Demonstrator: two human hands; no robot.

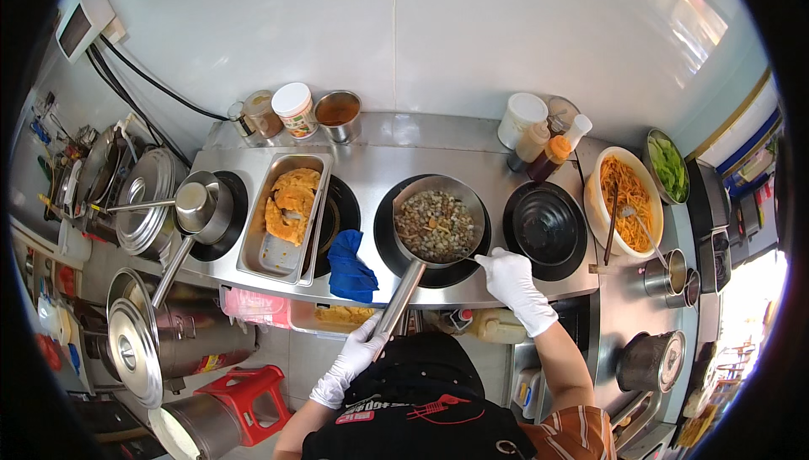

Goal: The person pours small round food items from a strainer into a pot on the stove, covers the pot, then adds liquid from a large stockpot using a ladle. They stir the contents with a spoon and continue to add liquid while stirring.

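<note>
My left hand (355, 354), in a white glove, grips the long metal handle (399, 301) of a saucepan near its end. The saucepan (481, 220) sits on a black round burner and holds many small greyish pieces (436, 223), apparently shellfish, in some liquid. My gloved right hand (510, 277) is at the pan's right front rim, pinching the thin handle of a metal utensil (466, 258). The utensil's lower end is hidden among the pieces. Left of the pan, a folded blue cloth (352, 268) lies at the counter's front edge.
Fried dough-like pieces (292, 204) lie in a steel tray (273, 258) to the left. Further left stands another saucepan (215, 223) with a ladle. A black bowl (548, 223), squeeze bottles (532, 143) and a basin of orange shreds (593, 207) are on the right. A red stool (249, 397) stands below.
</note>
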